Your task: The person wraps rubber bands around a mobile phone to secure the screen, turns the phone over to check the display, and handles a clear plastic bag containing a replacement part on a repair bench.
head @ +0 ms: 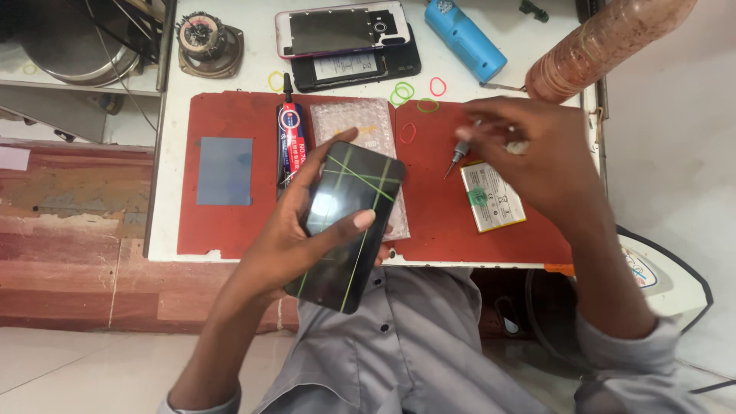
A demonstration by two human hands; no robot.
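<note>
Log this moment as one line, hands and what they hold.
left hand: grips black glossy phone, screen up | right hand: holds small metal-tipped screwdriver over red work mat | white flat battery: on mat

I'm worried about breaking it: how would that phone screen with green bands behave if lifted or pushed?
The phone screen in the left hand looks thin and rigid, so probably light. Its glossy face likely slips. The rubber bands across it suggest it is fragile.

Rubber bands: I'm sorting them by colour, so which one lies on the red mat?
The red band, just right of the bubble wrap; the others lie on the white table.
</note>
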